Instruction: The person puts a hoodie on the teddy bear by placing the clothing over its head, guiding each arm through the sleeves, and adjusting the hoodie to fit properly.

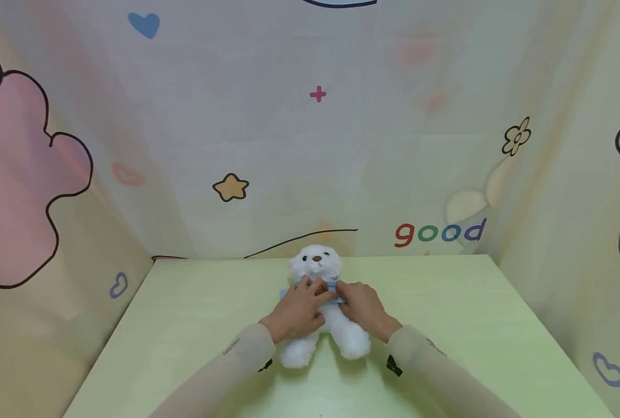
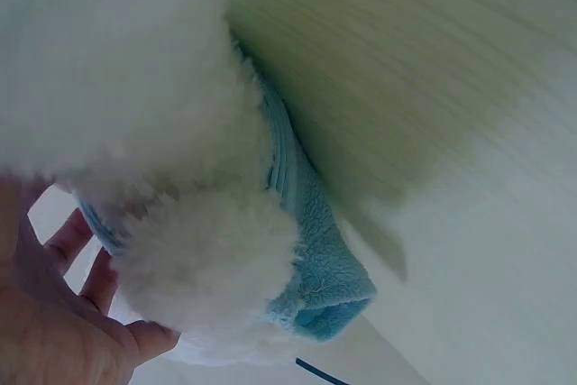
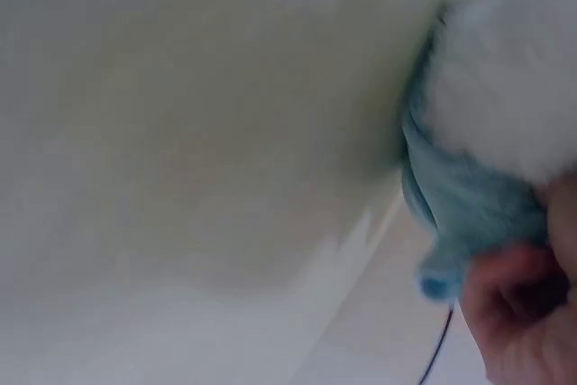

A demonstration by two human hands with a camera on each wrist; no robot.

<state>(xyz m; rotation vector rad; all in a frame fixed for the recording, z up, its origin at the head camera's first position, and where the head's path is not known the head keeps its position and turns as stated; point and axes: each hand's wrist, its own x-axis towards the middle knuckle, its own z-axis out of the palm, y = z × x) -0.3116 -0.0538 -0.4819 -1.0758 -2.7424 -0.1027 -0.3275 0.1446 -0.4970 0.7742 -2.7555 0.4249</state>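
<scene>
A white plush bear [image 1: 349,339] lies on its back on the table, head toward the back wall and legs toward me. Around its chest is a light blue plush doll garment [image 2: 315,245], with a hollow sleeve-like end sticking out on each side. My left hand [image 1: 298,307] rests over the bear's chest, fingers spread across the front of the garment. On the other side, my right hand [image 1: 363,305] pinches the garment's edge with curled fingers, and the right wrist view shows those fingers [image 3: 505,290] against the blue cloth. Both hands hide most of the garment's front.
The pale green table [image 1: 200,313] meets a printed cloth backdrop [image 1: 268,116] at its back edge. Similar cloth walls rise at the left and right sides. Both forearms in light sleeves [image 1: 221,371] reach in from the front, one on each side of the bear's legs.
</scene>
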